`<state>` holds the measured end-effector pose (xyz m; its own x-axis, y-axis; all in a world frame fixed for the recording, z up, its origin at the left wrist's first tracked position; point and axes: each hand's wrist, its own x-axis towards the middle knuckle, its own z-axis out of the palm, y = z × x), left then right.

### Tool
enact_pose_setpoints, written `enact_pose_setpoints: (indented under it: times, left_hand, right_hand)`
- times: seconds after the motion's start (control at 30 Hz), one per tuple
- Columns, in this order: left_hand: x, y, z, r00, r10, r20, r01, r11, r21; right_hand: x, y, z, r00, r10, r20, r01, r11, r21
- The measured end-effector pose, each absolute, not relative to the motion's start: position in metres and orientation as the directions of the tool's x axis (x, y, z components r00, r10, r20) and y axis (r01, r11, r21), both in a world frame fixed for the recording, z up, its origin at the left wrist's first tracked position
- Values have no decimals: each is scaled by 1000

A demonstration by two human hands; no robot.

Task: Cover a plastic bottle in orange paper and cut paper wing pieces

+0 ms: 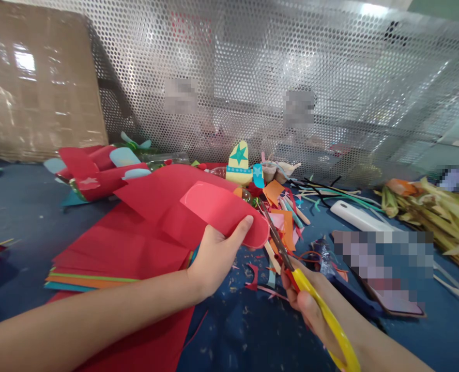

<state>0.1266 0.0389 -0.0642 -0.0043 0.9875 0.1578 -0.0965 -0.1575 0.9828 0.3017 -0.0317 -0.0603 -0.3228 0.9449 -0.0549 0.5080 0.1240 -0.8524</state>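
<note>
My left hand (pixel 217 258) pinches a red paper strip (pixel 214 206) with a rounded right end, thumb on top and the other fingers hidden beneath. In my right hand (pixel 310 299) is a pair of scissors (pixel 303 284) with yellow and red handles. The dark blades point up and left, close to the strip's rounded end; whether they touch it I cannot tell. Behind and below the strip lies a stack of red paper sheets (pixel 128 237), with green, orange and blue edges showing underneath.
Colored paper scraps (pixel 284 222) litter the blue table (pixel 229 336). Further right are a phone (pixel 384 274), a white tool (pixel 361 217) and dried husks (pixel 439 222). Red paper crafts (pixel 97 175) and a yellow craft with a star (pixel 239 165) stand before a perforated metal panel (pixel 237 67). A cardboard box (pixel 39 82) is at left.
</note>
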Motion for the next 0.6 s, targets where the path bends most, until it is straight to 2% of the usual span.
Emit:
enact_pose_setpoints:
  times: [0.6]
  left_hand:
    - [127,40,-69,-29,986,166,-116,-169,979]
  right_hand:
    - [299,-34,-58,-270,962,-33,521,117,-846]
